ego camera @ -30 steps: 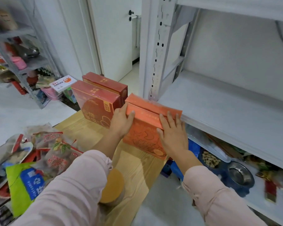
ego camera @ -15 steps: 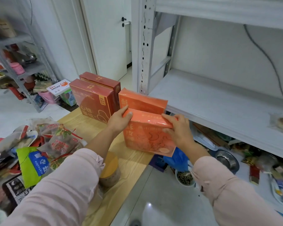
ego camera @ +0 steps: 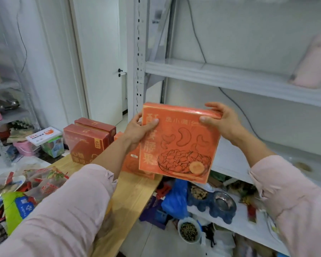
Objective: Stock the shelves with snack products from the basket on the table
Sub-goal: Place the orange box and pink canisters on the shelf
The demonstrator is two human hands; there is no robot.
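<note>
The white shelving unit (ego camera: 230, 78) fills the right half of the frame. Its middle shelf (ego camera: 248, 153) shows open board behind the box, and I judge there is room to take the box flat or upright. The perforated upright post (ego camera: 137, 52) at upper centre is the edge to steer clear of, and a thin cable (ego camera: 235, 104) hangs down the back wall.

The wooden bench (ego camera: 135, 191) runs from lower left toward centre, its long edge near the shelving. Snack bags (ego camera: 35, 182) are heaped at lower left, and two dark red boxes (ego camera: 87, 143) stand at its far end.

The orange box (ego camera: 180, 145) is in the air at centre frame, in front of the middle shelf, with its printed face to the camera. It looks like a flat, stiff carton under glossy wrap, so probably light, a little slippery, and with corners that could dent. Opposite top corners seem the sound place to hold it. A second orange box (ego camera: 130, 164) stands on the bench behind it.

The left hand (ego camera: 139, 130) has its grip closed on the upper left corner, thumb on the front. The right hand (ego camera: 222, 119) pinches the upper right corner the same way.
</note>
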